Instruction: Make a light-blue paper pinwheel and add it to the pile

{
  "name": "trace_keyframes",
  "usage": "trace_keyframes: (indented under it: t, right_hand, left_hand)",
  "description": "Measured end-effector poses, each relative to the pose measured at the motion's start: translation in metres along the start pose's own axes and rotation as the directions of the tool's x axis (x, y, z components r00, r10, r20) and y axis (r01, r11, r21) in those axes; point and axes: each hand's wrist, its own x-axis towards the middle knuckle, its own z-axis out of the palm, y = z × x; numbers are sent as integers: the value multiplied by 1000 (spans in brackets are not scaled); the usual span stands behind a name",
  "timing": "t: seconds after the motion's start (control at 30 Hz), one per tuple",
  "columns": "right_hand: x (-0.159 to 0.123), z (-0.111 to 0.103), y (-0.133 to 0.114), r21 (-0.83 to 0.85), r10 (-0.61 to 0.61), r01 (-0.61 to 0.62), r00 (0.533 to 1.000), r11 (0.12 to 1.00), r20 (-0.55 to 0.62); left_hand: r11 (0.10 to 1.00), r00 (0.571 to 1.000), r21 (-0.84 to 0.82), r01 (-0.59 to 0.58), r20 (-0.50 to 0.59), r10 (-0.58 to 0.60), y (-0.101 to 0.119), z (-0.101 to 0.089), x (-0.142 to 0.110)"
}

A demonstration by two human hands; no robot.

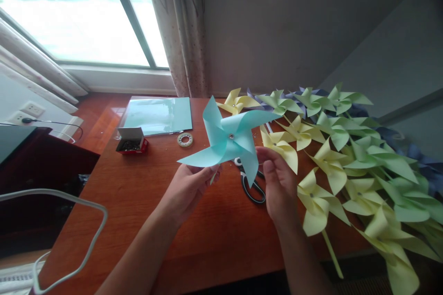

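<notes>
A light blue paper pinwheel (pixel 238 140), with a small shiny pin at its centre, is held up over the table. My left hand (pixel 195 184) is closed around its thin stick (pixel 213 177), just below a blade; most of the stick is hidden. My right hand (pixel 282 184) is at the pinwheel's right side, thumb and fingers apart. Its fingertips reach the edge of the lower right blade; whether they touch it is unclear. Below the pinwheel lie black-handled scissors (pixel 254 191), partly covered by a blade.
On the wooden table (pixel 138 221) are a red box of small metal pieces (pixel 133 145), a roll of tape (pixel 185 139) and blue sheets in clear wrapping (pixel 155 113). Several yellow pinwheels (pixel 314 200), green pinwheels (pixel 398 156) and purple ones crowd the right side. A white cable loops at left.
</notes>
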Motion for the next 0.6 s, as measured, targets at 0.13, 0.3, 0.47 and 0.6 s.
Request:
trace_keyframes:
  t: [0.13, 0.3, 0.47, 0.6]
  right_hand:
    - [-2, -4, -2, -343, -340, 281, 932, 896, -125]
    - [4, -4, -1, -624, -543, 455, 838, 635, 58]
    - [7, -4, 4, -730, -609, 468, 788, 498, 90]
    - [5, -6, 4, -741, -632, 476, 770, 474, 90]
  left_hand:
    - [978, 999, 206, -45, -10, 48, -1, 3, -1]
    - [945, 994, 309, -109, 62, 94, -4, 12, -3]
    - [885, 978, 423, -196, 150, 146, -8, 14, -4]
    - [778, 943, 535, -330, 215, 252, -12, 11, -4]
